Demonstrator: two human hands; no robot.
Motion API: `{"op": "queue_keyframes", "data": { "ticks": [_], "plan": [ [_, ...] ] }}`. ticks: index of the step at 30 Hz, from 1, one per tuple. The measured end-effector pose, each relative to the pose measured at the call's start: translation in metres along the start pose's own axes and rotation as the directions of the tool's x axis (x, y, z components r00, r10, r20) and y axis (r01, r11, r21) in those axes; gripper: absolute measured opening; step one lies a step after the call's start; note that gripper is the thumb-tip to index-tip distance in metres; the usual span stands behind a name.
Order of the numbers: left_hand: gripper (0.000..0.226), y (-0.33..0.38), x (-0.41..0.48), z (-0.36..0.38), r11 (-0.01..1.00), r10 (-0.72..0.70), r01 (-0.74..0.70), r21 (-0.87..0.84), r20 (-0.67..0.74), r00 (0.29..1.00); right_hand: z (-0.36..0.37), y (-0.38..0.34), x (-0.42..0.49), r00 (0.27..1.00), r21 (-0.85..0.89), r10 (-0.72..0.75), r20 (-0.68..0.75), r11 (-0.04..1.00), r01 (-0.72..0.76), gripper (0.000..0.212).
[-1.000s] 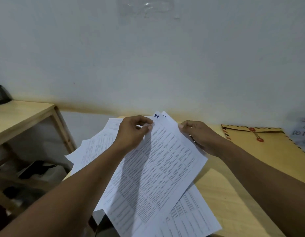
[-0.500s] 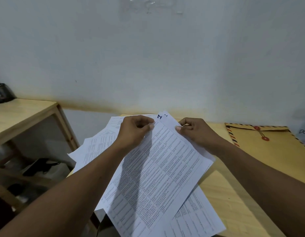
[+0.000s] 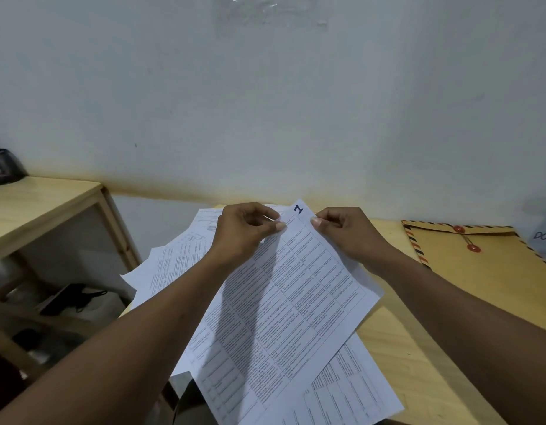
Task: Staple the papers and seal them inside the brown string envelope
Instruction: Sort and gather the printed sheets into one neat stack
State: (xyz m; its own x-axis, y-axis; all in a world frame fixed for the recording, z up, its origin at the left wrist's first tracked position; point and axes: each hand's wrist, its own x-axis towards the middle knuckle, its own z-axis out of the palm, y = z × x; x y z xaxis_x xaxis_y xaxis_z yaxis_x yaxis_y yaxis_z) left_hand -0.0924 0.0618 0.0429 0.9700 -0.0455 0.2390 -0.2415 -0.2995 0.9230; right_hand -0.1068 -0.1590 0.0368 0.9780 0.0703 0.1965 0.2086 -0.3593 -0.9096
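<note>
Fanning out at the left of the light wooden bench [image 3: 403,363], loose white printed sheets [image 3: 173,265] lay beneath both forearms. The left hand [image 3: 247,234] pinched the far edge of the top white sheet [image 3: 296,302] marked with a blue "1", and the right hand [image 3: 351,237] pinched the same edge beside it. Further right, the brown string envelope [image 3: 486,265] with red buttons lay flat, apart from the sheets.
</note>
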Motion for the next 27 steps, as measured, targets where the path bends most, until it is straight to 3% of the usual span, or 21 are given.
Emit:
{"op": "queue_keyframes", "data": {
  "ticks": [17,27],
  "plan": [
    [0.011,-0.007,0.002,-0.002,0.999,-0.012,0.013,0.048,-0.012,1.0,0.005,0.01,0.007,0.999,-0.018,-0.022,-0.037,1.0,0.021,0.017],
    [0.01,-0.008,0.002,-0.001,0.998,-0.015,0.016,0.059,-0.016,1.0,0.008,0.013,0.01,0.999,-0.086,-0.011,-0.046,0.996,0.007,0.025]
  ]
}}
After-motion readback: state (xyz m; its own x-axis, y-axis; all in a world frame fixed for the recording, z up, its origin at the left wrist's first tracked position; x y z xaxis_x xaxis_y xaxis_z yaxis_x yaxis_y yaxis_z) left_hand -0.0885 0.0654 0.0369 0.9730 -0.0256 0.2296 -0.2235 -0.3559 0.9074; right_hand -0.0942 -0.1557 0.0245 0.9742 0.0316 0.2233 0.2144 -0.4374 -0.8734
